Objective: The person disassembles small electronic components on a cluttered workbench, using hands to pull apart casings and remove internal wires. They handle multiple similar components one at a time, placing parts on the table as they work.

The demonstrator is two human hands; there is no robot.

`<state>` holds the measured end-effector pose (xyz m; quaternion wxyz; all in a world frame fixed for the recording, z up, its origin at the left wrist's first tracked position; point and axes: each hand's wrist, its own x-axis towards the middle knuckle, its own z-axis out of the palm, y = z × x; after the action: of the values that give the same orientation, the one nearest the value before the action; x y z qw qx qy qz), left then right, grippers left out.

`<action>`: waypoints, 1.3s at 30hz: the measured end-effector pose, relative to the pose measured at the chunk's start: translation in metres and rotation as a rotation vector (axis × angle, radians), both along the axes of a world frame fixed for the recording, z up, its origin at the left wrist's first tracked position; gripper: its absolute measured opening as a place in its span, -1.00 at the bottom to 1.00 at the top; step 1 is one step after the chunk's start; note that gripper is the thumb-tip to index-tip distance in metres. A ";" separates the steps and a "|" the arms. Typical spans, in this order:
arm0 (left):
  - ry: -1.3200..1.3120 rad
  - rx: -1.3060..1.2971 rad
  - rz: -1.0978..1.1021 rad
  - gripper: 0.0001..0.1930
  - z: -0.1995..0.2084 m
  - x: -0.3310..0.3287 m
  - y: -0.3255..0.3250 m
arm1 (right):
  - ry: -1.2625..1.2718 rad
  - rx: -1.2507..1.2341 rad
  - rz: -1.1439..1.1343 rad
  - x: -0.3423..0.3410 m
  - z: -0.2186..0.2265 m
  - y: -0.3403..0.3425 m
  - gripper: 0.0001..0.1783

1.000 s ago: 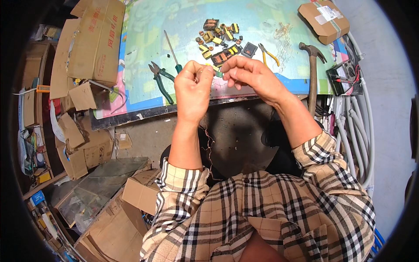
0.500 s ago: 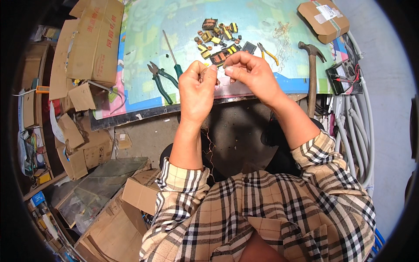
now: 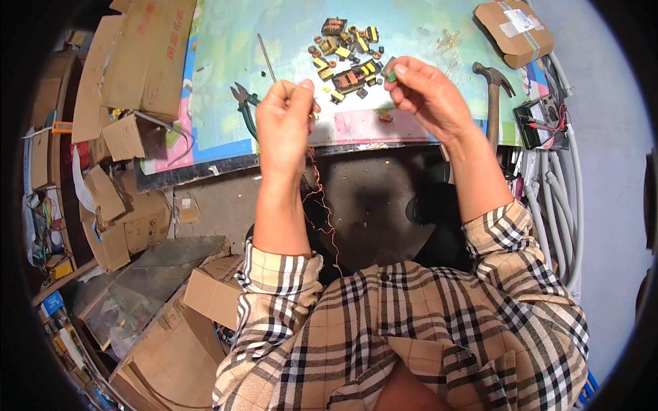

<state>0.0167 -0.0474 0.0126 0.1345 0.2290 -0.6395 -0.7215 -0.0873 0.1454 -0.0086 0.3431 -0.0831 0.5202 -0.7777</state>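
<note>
My left hand (image 3: 283, 130) is closed in a fist over the near part of the table, with thin copper wire (image 3: 319, 179) trailing down from it past the table edge. What else lies inside that fist is hidden. To the right, my right hand (image 3: 433, 99) pinches a small green piece (image 3: 392, 77) between thumb and fingertips, above the table. A pile of small coils and transformers (image 3: 351, 79), with yellow tape and copper windings, lies beyond and between the hands. One little copper-coloured piece (image 3: 386, 118) rests apart, by the near edge.
Green-handled cutting pliers (image 3: 243, 103) and a screwdriver (image 3: 266, 58) lie left of the pile. A hammer (image 3: 493, 96), a multimeter (image 3: 538, 120) and a cardboard box (image 3: 514, 31) are at the right. Loose wire scraps (image 3: 447, 51) lie behind my right hand. Larger cartons (image 3: 147, 61) stand left.
My hands have drawn apart: the left went left, the right went right and up with the green piece. More copper wire hangs from my left hand. The yellow-handled cutters are now hidden.
</note>
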 end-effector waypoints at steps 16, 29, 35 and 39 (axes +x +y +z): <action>0.196 0.995 -0.172 -0.76 -0.034 0.000 -0.053 | 0.466 0.424 0.207 0.019 -0.012 -0.017 -0.64; 0.353 0.911 0.109 -0.79 -0.019 0.001 -0.077 | -0.363 -0.050 0.605 0.042 -0.010 -0.019 -0.82; 0.194 0.443 0.202 -0.74 0.003 -0.001 -0.070 | -0.338 0.004 0.476 0.027 -0.009 -0.015 -0.84; -0.010 0.388 0.019 -0.67 -0.012 -0.014 -0.028 | -0.186 0.120 -0.065 0.009 -0.011 -0.017 -0.81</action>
<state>0.0029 -0.0757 0.0008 0.0915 0.2603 -0.4870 -0.8287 -0.0781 0.1288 -0.0195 0.3690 0.0270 0.5339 -0.7603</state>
